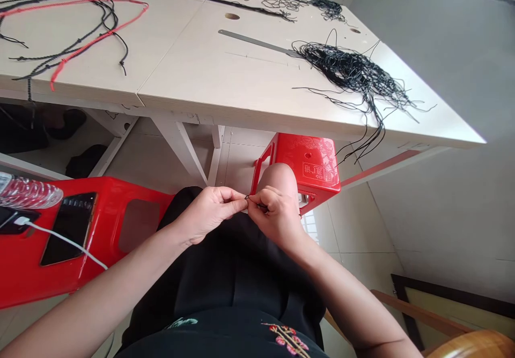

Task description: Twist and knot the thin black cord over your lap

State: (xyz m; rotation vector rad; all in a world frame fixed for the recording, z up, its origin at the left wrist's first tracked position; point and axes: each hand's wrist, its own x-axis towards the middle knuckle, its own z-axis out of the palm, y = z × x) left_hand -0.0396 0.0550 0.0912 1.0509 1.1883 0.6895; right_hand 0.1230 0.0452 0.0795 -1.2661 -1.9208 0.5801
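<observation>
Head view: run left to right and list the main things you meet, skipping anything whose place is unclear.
Clear ribbed plastic bottle → person's bare left hand → person's bare right hand → tangled bundle of thin black cord.

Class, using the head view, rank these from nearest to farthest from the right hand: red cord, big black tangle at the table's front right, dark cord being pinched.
From the right hand:
1. Dark cord: pinched in that hand.
2. Big black tangle: ahead, right part of the table.
3. Red cord: ahead, far over to the left.
</observation>
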